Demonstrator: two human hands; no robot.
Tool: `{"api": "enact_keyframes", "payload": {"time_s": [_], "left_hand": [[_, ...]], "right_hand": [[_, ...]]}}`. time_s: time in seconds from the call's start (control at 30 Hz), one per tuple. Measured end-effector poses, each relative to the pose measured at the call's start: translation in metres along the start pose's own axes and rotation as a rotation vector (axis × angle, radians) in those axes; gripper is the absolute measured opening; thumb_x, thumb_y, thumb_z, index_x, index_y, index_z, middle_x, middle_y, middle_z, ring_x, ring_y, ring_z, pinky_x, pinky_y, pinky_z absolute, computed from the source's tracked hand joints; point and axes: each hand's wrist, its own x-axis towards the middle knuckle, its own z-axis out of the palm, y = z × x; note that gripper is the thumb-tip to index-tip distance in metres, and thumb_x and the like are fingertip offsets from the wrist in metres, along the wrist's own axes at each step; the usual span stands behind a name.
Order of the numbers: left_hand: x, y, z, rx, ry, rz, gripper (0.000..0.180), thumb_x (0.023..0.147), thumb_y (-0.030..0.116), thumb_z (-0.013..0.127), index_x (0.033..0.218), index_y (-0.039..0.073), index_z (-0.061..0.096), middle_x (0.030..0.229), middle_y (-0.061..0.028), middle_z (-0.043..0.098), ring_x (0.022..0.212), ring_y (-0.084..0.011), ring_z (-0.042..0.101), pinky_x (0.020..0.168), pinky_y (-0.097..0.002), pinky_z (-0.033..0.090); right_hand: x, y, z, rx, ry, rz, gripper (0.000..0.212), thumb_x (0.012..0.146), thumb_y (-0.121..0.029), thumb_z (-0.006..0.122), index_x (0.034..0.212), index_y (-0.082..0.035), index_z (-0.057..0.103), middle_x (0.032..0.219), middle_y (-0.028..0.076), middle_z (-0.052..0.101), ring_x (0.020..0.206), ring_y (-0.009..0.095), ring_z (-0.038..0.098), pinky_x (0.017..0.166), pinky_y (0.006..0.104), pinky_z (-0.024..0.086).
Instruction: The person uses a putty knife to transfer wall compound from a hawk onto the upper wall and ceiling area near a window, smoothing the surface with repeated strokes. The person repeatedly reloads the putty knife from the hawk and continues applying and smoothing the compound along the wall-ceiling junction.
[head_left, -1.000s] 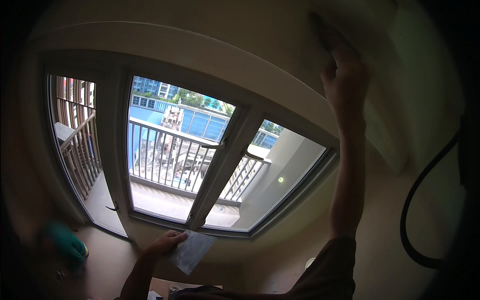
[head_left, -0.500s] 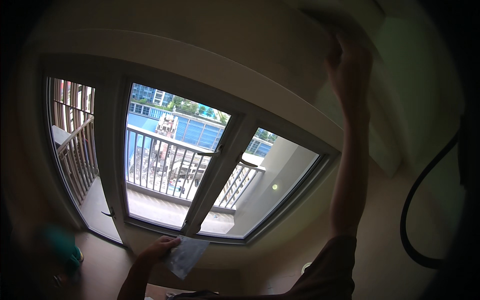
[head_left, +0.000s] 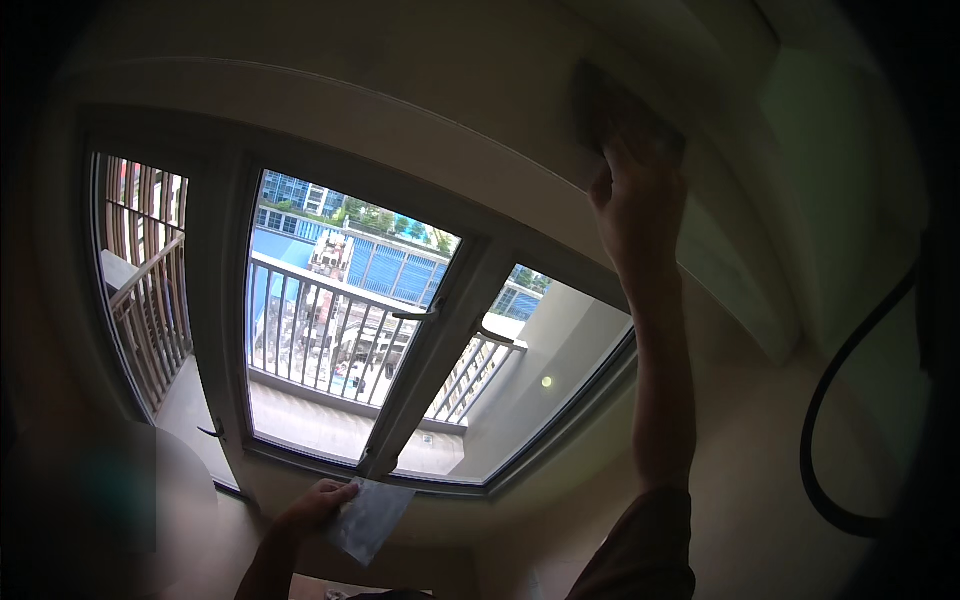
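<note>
High up at the right, my right hand (head_left: 645, 205) is raised with its fingers closed on a dark, flat, blurred pad (head_left: 600, 105). That pad lies against the pale surface above the window (head_left: 470, 90); its exact kind does not show in this dim light. Low in the view, my left hand (head_left: 315, 503) pinches the upper corner of a thin, greyish, square sheet (head_left: 370, 522). The sheet hangs just below the window's bottom frame, and I cannot tell whether it is paper or plastic.
A window (head_left: 468, 300) with handles and a glazed door (head_left: 215, 433) look onto a railed balcony (head_left: 330, 330). At the right edge hangs a thick black hose or cable (head_left: 815, 430). A blurred patch with teal in it (head_left: 115, 490) fills the lower left.
My right hand has swept left and somewhat lower with the dark pad. My left hand still holds the sheet in nearly the same place. The lower-left area has become blurred.
</note>
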Motion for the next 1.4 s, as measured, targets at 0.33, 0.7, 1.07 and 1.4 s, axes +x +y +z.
{"api": "enact_keyframes", "payload": {"time_s": [0.33, 0.7, 1.07, 1.4], "left_hand": [[-0.015, -0.003, -0.008, -0.021, 0.043, 0.073, 0.037, 0.092, 0.031, 0.055, 0.091, -0.005, 0.064, 0.079, -0.0050, 0.064, 0.064, -0.0098, 0.059, 0.058, -0.0248, 0.048], [-0.027, -0.006, -0.002, 0.011, 0.074, 0.084, 0.038, 0.092, 0.032, 0.055, 0.091, -0.005, 0.063, 0.079, -0.0053, 0.064, 0.062, -0.0089, 0.057, 0.059, -0.0238, 0.048], [-0.026, -0.011, -0.004, 0.002, 0.051, 0.075, 0.038, 0.092, 0.031, 0.055, 0.094, -0.006, 0.063, 0.082, -0.0067, 0.065, 0.067, -0.0088, 0.058, 0.060, -0.0228, 0.047], [-0.024, -0.008, 0.003, -0.012, 0.034, 0.046, 0.036, 0.093, 0.030, 0.055, 0.092, -0.005, 0.063, 0.079, -0.0060, 0.064, 0.064, -0.0090, 0.058, 0.058, -0.0236, 0.048]], "right_hand": [[0.053, 0.026, -0.015, 0.047, 0.163, -0.065, 0.020, 0.079, 0.000, 0.055, 0.096, -0.003, 0.066, 0.072, 0.013, 0.065, 0.060, 0.030, 0.062, 0.054, 0.0387, 0.047], [0.014, -0.002, -0.016, 0.143, 0.064, -0.018, 0.024, 0.080, -0.001, 0.054, 0.101, -0.004, 0.066, 0.081, 0.014, 0.066, 0.071, 0.031, 0.064, 0.068, 0.0342, 0.052], [0.020, 0.075, -0.037, -0.066, 0.098, -0.017, 0.023, 0.079, -0.002, 0.055, 0.099, -0.005, 0.066, 0.084, 0.014, 0.066, 0.070, 0.030, 0.063, 0.062, 0.0382, 0.050], [-0.007, 0.044, -0.026, 0.009, 0.042, -0.040, 0.019, 0.078, 0.000, 0.057, 0.095, 0.000, 0.064, 0.080, 0.016, 0.065, 0.072, 0.033, 0.063, 0.065, 0.0360, 0.051]]}}
